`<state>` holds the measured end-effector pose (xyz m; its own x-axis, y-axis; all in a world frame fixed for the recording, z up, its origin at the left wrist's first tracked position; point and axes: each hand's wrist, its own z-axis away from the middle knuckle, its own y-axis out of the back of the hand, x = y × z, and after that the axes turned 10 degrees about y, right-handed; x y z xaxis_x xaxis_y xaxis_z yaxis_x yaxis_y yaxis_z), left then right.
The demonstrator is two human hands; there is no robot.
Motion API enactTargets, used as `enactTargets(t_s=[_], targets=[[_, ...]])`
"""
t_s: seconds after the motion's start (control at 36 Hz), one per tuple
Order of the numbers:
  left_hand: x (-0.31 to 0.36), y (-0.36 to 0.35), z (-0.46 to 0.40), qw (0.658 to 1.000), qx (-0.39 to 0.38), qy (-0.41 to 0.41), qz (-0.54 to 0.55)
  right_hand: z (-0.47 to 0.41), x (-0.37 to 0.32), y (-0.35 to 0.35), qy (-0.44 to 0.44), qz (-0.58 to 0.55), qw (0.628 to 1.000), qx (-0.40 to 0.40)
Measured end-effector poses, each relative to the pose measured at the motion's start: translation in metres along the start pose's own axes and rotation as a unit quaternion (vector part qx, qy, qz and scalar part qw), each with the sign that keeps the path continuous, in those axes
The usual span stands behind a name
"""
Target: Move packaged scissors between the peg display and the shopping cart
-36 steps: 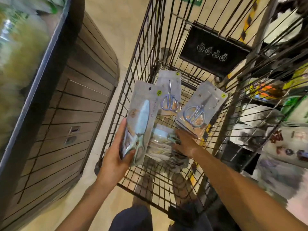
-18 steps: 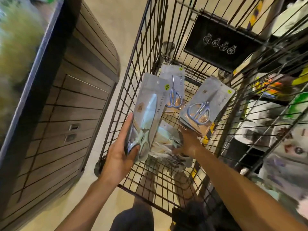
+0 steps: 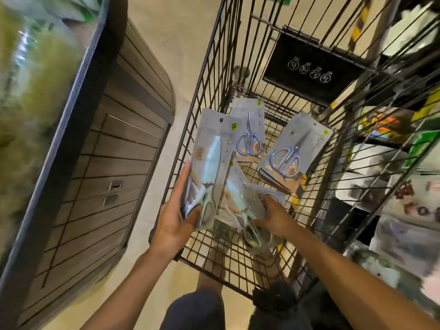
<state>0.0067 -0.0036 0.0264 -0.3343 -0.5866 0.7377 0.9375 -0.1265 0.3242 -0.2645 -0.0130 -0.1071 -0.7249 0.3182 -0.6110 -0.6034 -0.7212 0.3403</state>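
I look down into a black wire shopping cart (image 3: 207, 75). My left hand (image 3: 171, 225) grips a packaged pair of mint-handled scissors (image 3: 212, 163), held upright over the cart's left side; more packs seem stacked behind it. My right hand (image 3: 273, 215) reaches into the cart and closes on another mint scissors pack (image 3: 240, 198) lying near the bottom. A stack of silver scissors packs (image 3: 292, 148) rests on the cart floor to the right. A single silver scissors pack (image 3: 248, 136) lies further back.
A dark slatted display unit (image 3: 107, 163) stands close on the left of the cart. A black sign (image 3: 314, 65) hangs on the cart's far end. Shelves with blurred goods (image 3: 404, 186) run along the right, seen through the wires.
My right hand has let go of the silver scissors stack, which now lies in the cart, and has moved down onto the mint pack. My left hand has kept its pack.
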Motion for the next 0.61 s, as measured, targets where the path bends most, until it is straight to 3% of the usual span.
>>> enactTargets(t_s=[0.28, 0.61], targets=[[0.071, 0.04, 0.032, 0.998, -0.008, -0.058, 0.022, 0.09, -0.07, 0.054, 0.033, -0.148, 0.987, 0.063], [0.171, 0.083, 0.07, 0.98, -0.06, -0.184, -0.046, 0.232, -0.14, 0.087, 0.138, -0.242, 0.915, 0.292]])
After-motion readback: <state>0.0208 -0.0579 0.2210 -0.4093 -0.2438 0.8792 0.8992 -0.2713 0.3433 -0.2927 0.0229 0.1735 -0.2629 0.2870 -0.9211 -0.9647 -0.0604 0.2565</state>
